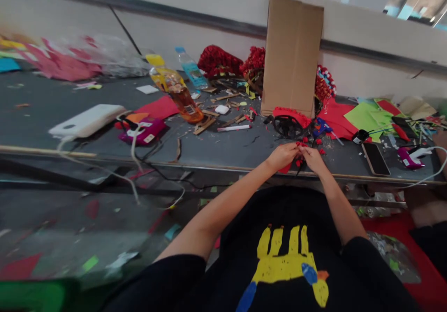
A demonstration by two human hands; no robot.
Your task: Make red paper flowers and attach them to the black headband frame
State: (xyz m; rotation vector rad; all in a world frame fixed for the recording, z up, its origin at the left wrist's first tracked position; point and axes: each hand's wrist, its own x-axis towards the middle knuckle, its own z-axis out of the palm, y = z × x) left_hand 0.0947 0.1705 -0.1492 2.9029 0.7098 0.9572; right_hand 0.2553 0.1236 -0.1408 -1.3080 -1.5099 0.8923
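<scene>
Both my hands meet at the near edge of the grey table. My left hand and my right hand are closed together, pinching a small red piece of paper between the fingertips. More red scraps lie around the hands. Just beyond them sits a dark round frame with a red fringe on top, in front of an upright cardboard sheet.
A phone, a blue glue gun and red and green paper sheets lie to the right. Two bottles, a white pen, a white power bank with cables, and red flower decorations are to the left and back.
</scene>
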